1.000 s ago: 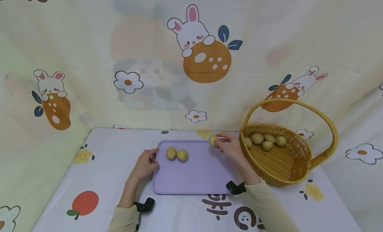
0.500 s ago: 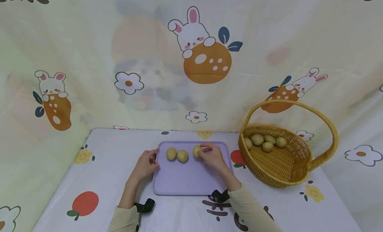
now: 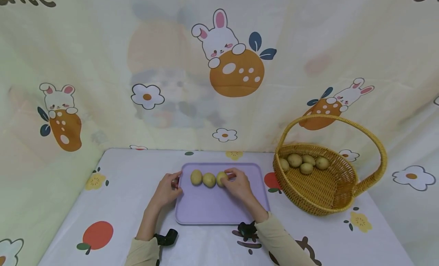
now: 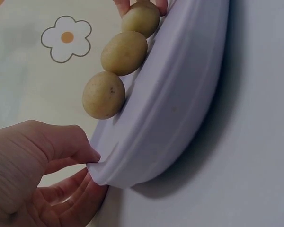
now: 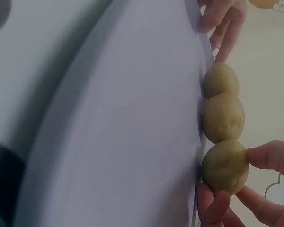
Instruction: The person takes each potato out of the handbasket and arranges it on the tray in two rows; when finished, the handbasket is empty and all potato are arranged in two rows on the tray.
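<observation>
Three potatoes stand in a row across the back half of a lilac tray [image 3: 219,210]. The left potato [image 3: 196,177] and the middle potato [image 3: 209,180] lie side by side. My right hand [image 3: 238,185] pinches the right potato [image 3: 221,178] between thumb and fingers, at the middle one's side; the right wrist view shows the fingertips around this held potato [image 5: 225,168]. At the tray's left edge, my left hand [image 3: 167,189] grips the rim, its thumb on top and its fingers beneath in the left wrist view, where the tray's corner [image 4: 102,172] sits between them.
A yellow wicker basket [image 3: 319,209] with a tall handle stands right of the tray, several potatoes [image 3: 306,168] gathered at its back left. A patterned white cloth [image 3: 137,163] covers the table. Behind it hangs a printed curtain [image 3: 178,132].
My right hand has carried the potato left from the tray's back right corner and set it down beside the middle potato. My left hand has stayed on the rim.
</observation>
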Tool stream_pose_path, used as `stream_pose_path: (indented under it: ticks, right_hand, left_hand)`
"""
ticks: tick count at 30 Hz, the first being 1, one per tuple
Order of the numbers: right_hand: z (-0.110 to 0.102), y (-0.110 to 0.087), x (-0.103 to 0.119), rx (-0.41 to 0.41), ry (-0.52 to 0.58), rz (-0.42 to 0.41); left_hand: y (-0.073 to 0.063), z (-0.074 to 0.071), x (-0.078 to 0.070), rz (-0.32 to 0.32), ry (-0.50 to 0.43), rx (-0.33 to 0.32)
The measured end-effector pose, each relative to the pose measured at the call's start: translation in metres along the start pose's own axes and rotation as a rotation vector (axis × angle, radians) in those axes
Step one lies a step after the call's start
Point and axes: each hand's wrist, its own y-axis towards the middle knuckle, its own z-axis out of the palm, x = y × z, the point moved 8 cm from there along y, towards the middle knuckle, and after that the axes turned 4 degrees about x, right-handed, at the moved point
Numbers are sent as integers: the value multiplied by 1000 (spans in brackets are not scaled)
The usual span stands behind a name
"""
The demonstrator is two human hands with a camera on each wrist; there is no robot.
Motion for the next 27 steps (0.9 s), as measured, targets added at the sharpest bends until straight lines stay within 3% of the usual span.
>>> stream_pose_path:
  ticks: [11, 16, 27]
  right_hand:
    - [-5, 1, 7, 21, -80, -31]
    - [-8, 3, 5, 21, -65, -29]
    - [-27, 5, 6, -6, -98, -13]
  left_hand:
    - [1, 0, -3, 12, -6, -5]
    - [0, 1, -1, -11, 2, -1]
    - [0, 1, 3, -13, 15, 4]
